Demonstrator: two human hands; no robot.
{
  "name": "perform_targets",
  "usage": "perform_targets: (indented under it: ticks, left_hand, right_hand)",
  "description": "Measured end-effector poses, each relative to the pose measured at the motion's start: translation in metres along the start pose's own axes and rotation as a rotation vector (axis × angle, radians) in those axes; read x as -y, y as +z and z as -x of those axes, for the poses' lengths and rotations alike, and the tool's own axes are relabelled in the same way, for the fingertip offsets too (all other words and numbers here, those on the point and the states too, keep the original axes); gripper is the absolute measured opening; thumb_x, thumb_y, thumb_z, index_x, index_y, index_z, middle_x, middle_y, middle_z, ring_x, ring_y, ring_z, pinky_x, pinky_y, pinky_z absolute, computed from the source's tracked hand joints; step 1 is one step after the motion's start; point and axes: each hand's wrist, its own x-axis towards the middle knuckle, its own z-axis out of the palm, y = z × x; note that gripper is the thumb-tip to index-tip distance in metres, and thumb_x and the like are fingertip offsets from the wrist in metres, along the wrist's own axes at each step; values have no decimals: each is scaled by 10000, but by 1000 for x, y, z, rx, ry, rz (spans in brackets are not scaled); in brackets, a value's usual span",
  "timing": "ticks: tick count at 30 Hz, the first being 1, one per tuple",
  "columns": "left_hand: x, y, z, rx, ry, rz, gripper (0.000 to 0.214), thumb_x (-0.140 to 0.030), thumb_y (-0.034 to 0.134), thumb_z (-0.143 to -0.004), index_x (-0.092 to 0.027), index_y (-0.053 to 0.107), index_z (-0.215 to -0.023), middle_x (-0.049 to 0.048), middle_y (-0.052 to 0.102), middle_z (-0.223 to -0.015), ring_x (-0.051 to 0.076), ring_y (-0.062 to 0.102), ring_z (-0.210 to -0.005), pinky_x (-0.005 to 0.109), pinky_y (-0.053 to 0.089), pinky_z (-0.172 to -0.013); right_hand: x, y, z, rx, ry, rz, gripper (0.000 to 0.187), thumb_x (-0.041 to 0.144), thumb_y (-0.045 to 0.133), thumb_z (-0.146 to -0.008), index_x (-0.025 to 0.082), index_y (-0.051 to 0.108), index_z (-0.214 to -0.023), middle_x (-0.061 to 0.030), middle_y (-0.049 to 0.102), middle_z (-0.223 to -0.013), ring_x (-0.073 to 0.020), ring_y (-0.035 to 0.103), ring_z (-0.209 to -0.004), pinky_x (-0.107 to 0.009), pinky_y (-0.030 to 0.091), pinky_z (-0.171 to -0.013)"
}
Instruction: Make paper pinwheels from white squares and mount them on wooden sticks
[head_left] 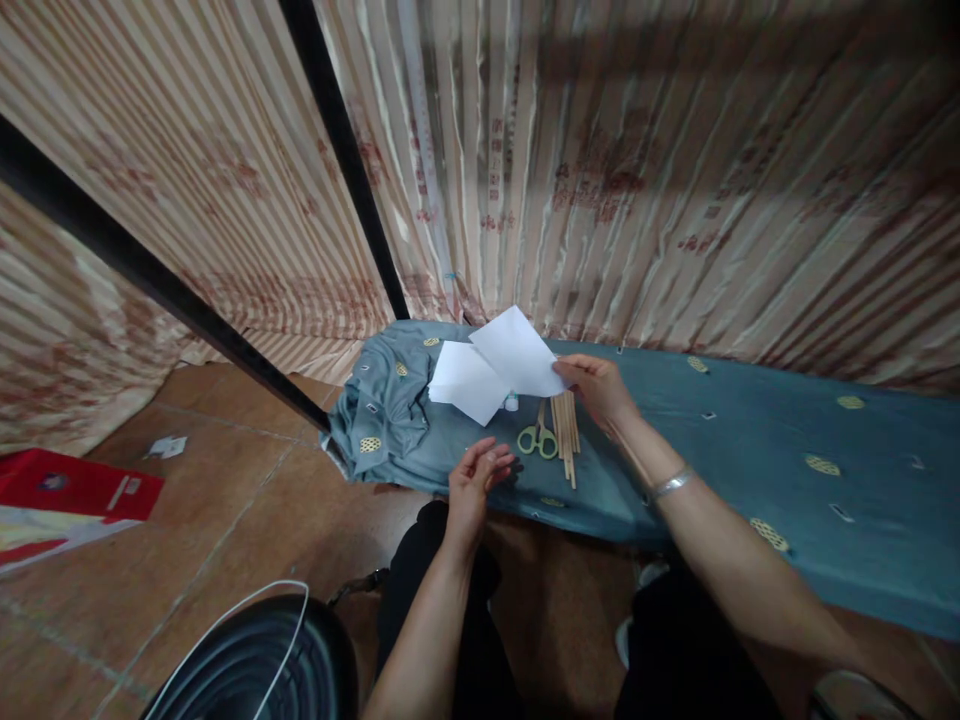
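My right hand [592, 388] pinches the corner of a white sheet of paper [516, 350], lifted and tilted above the cloth. Partly beneath that sheet lies a small stack of white paper [466, 380]. My left hand [478, 478] hovers near the front edge, fingers loosely curled and apart, with nothing in it. Between the hands are scissors [538, 440] with light green handles, their blades partly hidden. Beside them rests a bundle of thin wooden sticks [567, 440], its far end covered by the paper. A small bottle-like item [511, 402] peeks out below the sheets.
A blue-grey patterned cloth [675, 440] covers the long low surface, bunched at its left end. Striped curtains [600, 200] hang behind, with black poles [352, 150] at left. A black ridged round stool [262, 665] and a red box [82, 485] are on the tiled floor side.
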Motion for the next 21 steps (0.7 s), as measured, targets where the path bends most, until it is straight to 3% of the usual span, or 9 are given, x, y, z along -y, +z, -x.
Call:
perform_targets:
  ticks: [5,8,10,15,18,21]
  left_hand:
    - [9,10,1,53,13,-82,489,-449,833,-629,-158,682,-993,117,750,-974,241,722,-864,372,538,-819]
    - [21,22,6,129,90,-240,382,-388,816,-660,-186,714,-968,104,749,-976,257,707,-912,404,532,-862]
    - [30,37,8,227,204,-422,262,-307,776,-712,-212,742,-954,106,740,-1036,282,667,-1037,448,488,-965]
    - [40,88,-13,607,496,-748,264,-137,707,-738,-262,754,-966,98,707,-1154,311,481,-1322,506,261,-1166]
    - [44,107,-43,675,577,-1013,264,-86,664,-733,-256,736,-922,91,714,-1121,324,436,-1361,558,110,-1195]
    - [45,106,-68,723,628,-1287,245,-69,639,-735,-232,709,-904,106,706,-1109,336,442,-1349,590,30,-1184]
  right_hand:
    - [14,-76,46,-224,51,-105,294,479,770,-612,213,677,-694,-11,688,-631,-150,596,-541,-296,487,-556]
    - [21,-116,72,-522,-76,-46,235,404,792,-623,224,707,-747,-6,708,-700,-151,604,-591,-294,492,-592]
    - [22,-136,86,-610,-148,114,210,397,766,-675,224,716,-783,-20,723,-775,-164,624,-658,-301,503,-640]
    - [2,-154,111,-457,-167,601,221,427,613,-827,231,714,-835,-58,750,-938,-215,681,-818,-346,516,-783]
    - [-18,-152,119,-371,-142,677,245,431,556,-855,238,705,-834,-68,758,-964,-233,701,-853,-358,521,-818]
    - [-33,-150,125,-343,-98,654,243,432,545,-852,246,700,-825,-63,763,-950,-235,712,-857,-352,529,-823]
